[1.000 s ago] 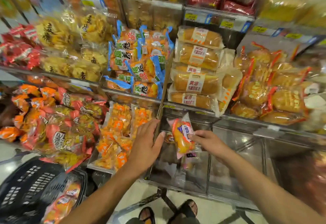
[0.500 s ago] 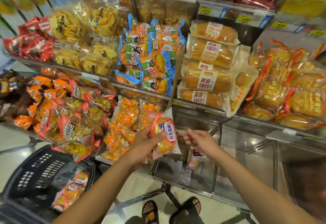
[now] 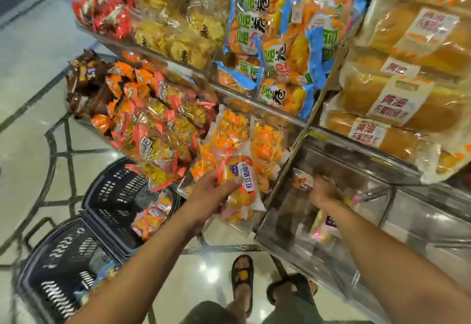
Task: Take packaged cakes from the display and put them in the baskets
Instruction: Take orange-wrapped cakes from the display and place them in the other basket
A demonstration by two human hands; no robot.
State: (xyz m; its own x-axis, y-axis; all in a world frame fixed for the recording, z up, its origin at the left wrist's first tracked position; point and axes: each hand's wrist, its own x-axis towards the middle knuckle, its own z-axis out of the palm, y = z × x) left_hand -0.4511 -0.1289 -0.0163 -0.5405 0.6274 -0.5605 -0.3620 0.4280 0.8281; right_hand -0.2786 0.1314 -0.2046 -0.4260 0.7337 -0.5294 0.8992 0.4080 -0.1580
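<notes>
– So, which step was in hand at that moment?
– The carrying step, I think. The left hand (image 3: 216,192) gripped one packaged cake (image 3: 238,179), with the thumb on its label. It was in the air in front of the lower shelf, not yet over any basket.
– And the right hand?
– The right hand (image 3: 322,192) was down inside the clear bin (image 3: 277,224), just beside a small packet (image 3: 302,180). It was blurred, so I could not tell if it held the packet or only touched it.
– Where were the baskets?
– Two black ones stood on the floor, to the left and below. The far basket (image 3: 114,196) already had a few cakes (image 3: 149,219) in it; the near basket (image 3: 51,260) was partly hidden by the left arm.
– What did the next move call for?
– In my judgement, the left hand had to go left and down over the far basket and release the cake there. The right hand needed a firm hold on the packet before lifting it out.
</notes>
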